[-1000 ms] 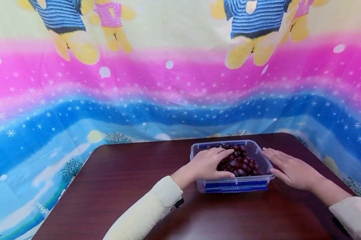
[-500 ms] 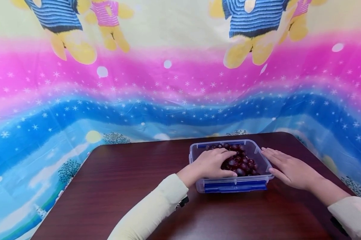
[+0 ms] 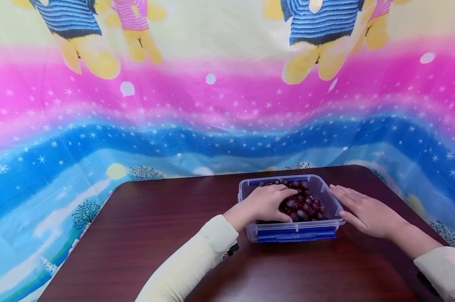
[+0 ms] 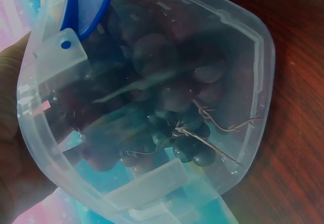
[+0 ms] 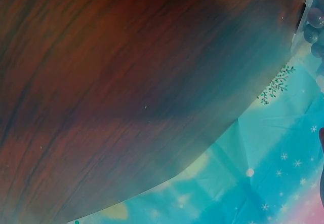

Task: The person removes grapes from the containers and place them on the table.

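Note:
A clear plastic food container with blue clips stands on the table, filled with dark red grapes. My left hand reaches over its left side, with the index finger and thumb spread apart over the grapes. The other fingertips are hidden, so any grape beneath them cannot be made out. My right hand lies with straight fingers against the container's right rim. In the left wrist view, grapes and thin brown stems show through the clear wall, with part of my left hand at the left.
The dark reddish-brown wooden table extends to the left and in front of the container. Behind it hangs a colourful printed cloth, which meets the table's back and side edges.
My left hand has shifted slightly right over the grapes, and its thumb has then drawn back a little. My right hand stays at the rim. The container has stayed in place.

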A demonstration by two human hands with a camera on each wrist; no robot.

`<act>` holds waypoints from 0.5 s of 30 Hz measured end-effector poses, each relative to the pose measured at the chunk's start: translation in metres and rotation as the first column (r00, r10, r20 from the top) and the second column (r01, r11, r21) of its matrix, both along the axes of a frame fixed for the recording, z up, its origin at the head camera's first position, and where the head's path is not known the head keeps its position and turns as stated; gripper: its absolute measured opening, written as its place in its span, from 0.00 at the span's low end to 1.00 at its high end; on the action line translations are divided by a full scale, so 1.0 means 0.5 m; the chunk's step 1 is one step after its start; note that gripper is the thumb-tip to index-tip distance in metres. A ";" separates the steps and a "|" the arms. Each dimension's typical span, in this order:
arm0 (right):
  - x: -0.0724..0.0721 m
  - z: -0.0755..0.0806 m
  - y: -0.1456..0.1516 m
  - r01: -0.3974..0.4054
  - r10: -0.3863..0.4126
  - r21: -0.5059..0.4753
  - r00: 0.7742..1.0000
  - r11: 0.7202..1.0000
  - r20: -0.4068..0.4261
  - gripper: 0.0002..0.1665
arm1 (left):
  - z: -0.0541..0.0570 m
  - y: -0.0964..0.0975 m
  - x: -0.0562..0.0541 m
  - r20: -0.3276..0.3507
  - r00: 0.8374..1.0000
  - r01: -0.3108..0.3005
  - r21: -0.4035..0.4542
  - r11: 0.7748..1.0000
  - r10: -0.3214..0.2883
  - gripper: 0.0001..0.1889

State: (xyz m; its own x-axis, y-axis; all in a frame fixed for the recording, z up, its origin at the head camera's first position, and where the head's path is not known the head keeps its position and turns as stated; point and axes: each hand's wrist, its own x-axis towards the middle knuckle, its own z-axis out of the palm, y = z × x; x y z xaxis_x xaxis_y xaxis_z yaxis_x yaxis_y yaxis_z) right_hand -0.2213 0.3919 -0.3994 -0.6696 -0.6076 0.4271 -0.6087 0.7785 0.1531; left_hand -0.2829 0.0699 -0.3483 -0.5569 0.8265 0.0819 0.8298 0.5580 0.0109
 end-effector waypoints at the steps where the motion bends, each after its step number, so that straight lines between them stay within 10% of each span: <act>1: 0.000 0.000 0.000 0.000 -0.001 0.001 1.000 1.000 0.001 0.39 | 0.001 0.001 0.000 0.000 1.000 -0.001 -0.009 1.000 0.001 0.42; 15: -0.002 0.000 -0.003 -0.015 0.015 -0.002 1.000 1.000 -0.010 0.38 | 0.004 0.024 -0.002 -0.071 0.997 -0.026 -0.122 0.992 0.018 0.41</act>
